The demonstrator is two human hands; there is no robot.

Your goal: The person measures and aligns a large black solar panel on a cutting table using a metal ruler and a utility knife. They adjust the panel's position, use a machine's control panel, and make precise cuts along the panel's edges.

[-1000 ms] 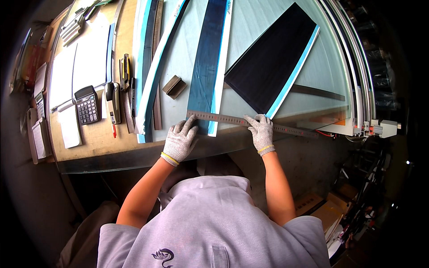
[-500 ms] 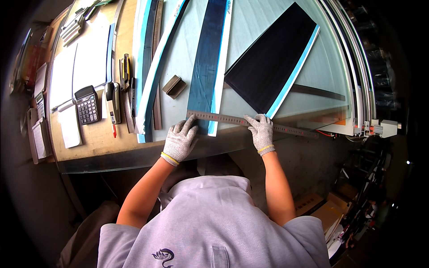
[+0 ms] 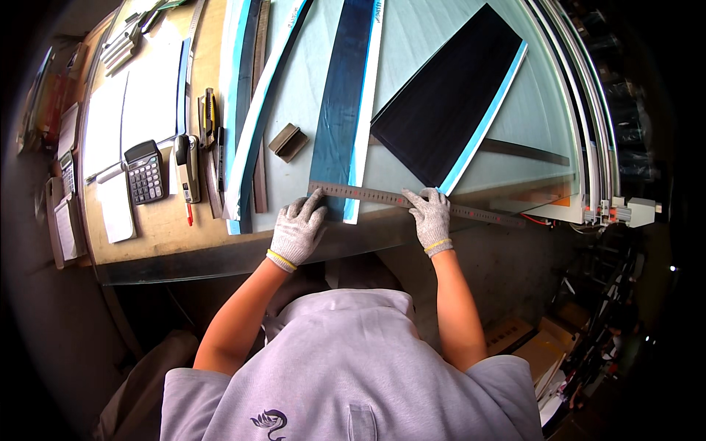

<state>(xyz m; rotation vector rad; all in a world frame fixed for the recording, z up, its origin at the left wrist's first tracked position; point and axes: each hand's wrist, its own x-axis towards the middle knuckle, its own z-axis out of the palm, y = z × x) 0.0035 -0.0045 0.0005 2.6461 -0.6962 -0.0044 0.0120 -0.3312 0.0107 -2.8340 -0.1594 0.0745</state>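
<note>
Grey ruler (image 3: 368, 195) with dark ticks, blue strip (image 3: 340, 110) at upper centre, black sheet (image 3: 452, 99) edged light blue, speckled grey gloves (image 3: 296, 231)

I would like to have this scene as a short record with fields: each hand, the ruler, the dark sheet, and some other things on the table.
Left hand: gloved, fingertips at the left end of the ruler
Right hand: gloved, touching the ruler near the lower corner of the dark sheet
Ruler: metal, across the near end of the blue strip
Dark sheet: slanted, right of the blue strip
Left of the strips: calculator, yellow-and-black cutter
</note>
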